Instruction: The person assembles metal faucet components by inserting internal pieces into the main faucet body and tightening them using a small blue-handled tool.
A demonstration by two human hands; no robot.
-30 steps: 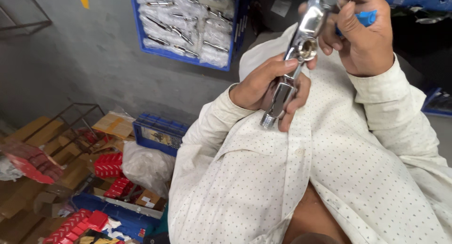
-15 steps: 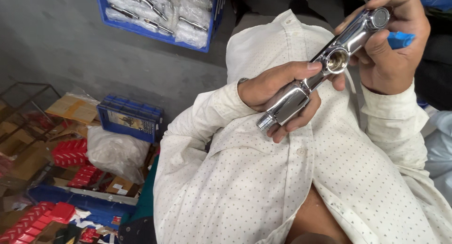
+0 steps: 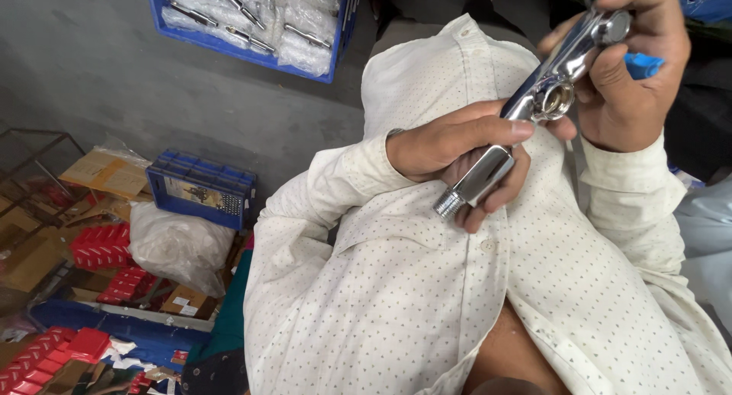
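The tap (image 3: 534, 113) is shiny silver chrome. The shirt (image 3: 427, 303) is white with a fine pattern of small dark dots. A bright blue tool (image 3: 644, 65) shows by the right hand (image 3: 625, 90). The crate (image 3: 252, 52) and tray (image 3: 200, 189) are blue, the small boxes (image 3: 99, 246) red, the floor (image 3: 114, 90) grey

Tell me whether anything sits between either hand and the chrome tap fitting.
Nothing does. The left hand wraps the chrome tap fitting near its threaded end, and the right hand grips its upper end directly, with a blue tool held behind that hand's fingers.
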